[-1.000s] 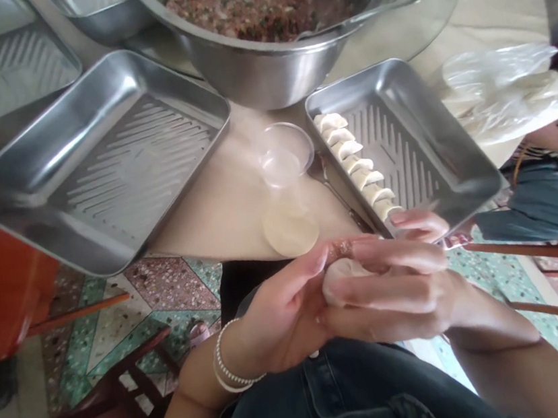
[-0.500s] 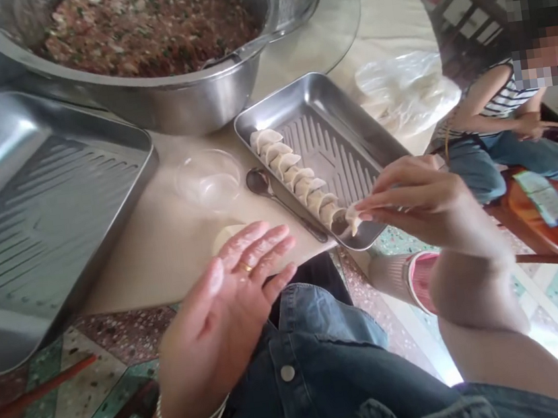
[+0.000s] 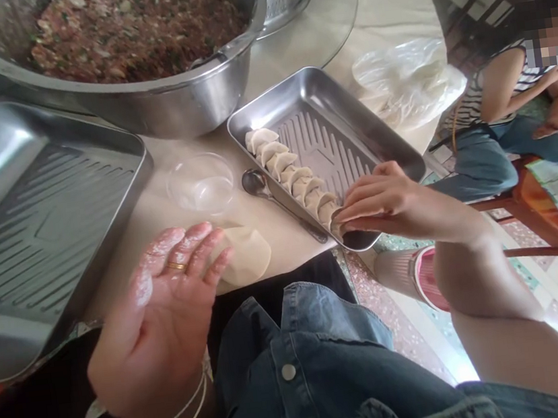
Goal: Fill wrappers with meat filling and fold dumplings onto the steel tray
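Observation:
My right hand [image 3: 385,206] reaches into the near corner of a small steel tray [image 3: 347,102], fingers pinched together on a folded dumpling at the near end of a row of several dumplings [image 3: 284,164]; the dumpling is mostly hidden under my fingers. My left hand [image 3: 160,318] is open, palm up and dusted with flour, with a ring and bracelets. Its fingertips lie beside a round dough wrapper [image 3: 248,253] at the table's front edge.
A spoon [image 3: 278,202] lies beside the small tray, near a clear plastic cup [image 3: 200,183]. A big steel bowl [image 3: 185,105] holds minced filling [image 3: 129,24]. A larger steel tray [image 3: 41,218] sits at left, a plastic bag [image 3: 406,81] at right. Another person [image 3: 511,112] sits beyond.
My hands came apart. The right hand carried the folded dumpling to the tray and lowered it onto the near end of the row. The left hand opened and drew back beside the wrapper.

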`<action>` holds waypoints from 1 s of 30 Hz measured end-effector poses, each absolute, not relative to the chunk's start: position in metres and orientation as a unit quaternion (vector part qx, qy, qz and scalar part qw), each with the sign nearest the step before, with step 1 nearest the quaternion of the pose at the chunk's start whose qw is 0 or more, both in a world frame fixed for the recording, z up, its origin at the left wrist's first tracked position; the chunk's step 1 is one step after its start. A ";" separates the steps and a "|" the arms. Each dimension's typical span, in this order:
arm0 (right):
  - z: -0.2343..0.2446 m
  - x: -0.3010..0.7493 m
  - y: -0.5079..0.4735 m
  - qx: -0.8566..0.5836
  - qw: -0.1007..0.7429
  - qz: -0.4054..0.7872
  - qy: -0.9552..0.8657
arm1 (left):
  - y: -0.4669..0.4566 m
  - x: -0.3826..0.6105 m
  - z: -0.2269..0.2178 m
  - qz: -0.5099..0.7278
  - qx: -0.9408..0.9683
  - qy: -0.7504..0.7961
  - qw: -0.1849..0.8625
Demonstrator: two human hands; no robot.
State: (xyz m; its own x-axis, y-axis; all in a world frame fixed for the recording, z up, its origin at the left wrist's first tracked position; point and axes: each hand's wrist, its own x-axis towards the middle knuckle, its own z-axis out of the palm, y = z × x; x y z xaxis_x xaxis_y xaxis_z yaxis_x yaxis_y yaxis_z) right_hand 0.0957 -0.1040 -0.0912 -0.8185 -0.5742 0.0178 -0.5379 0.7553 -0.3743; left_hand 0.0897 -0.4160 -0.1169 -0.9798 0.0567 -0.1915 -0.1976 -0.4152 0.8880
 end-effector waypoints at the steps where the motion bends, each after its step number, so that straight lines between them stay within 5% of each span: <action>1: -0.088 0.095 -0.105 -0.293 0.028 -0.191 0.936 | -0.418 0.089 -0.121 0.814 -0.054 0.577 0.026; 5: -0.076 0.091 -0.130 -0.291 -0.054 -0.219 0.930 | -0.427 0.085 -0.144 0.530 0.060 0.835 -0.131; 11: -0.084 0.090 -0.210 -0.285 -0.117 -0.080 0.948 | -0.428 0.082 -0.157 0.337 0.173 0.920 -0.101; 22: -0.137 0.087 -0.261 -0.214 -0.095 -0.101 0.967 | -0.426 0.083 -0.158 0.369 0.157 0.904 -0.148; 30: -0.132 0.087 -0.257 -0.220 -0.174 -0.177 0.943 | -0.427 0.084 -0.155 0.404 0.153 0.894 -0.122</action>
State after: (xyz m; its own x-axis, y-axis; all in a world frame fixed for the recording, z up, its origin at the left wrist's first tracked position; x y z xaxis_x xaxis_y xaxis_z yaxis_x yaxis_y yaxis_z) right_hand 0.0875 -0.2570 -0.1325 -0.8427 -0.3532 0.4064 -0.4763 0.8409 -0.2570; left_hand 0.0845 -0.4273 -0.1550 -0.9236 0.1741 0.3414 0.3714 0.6266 0.6851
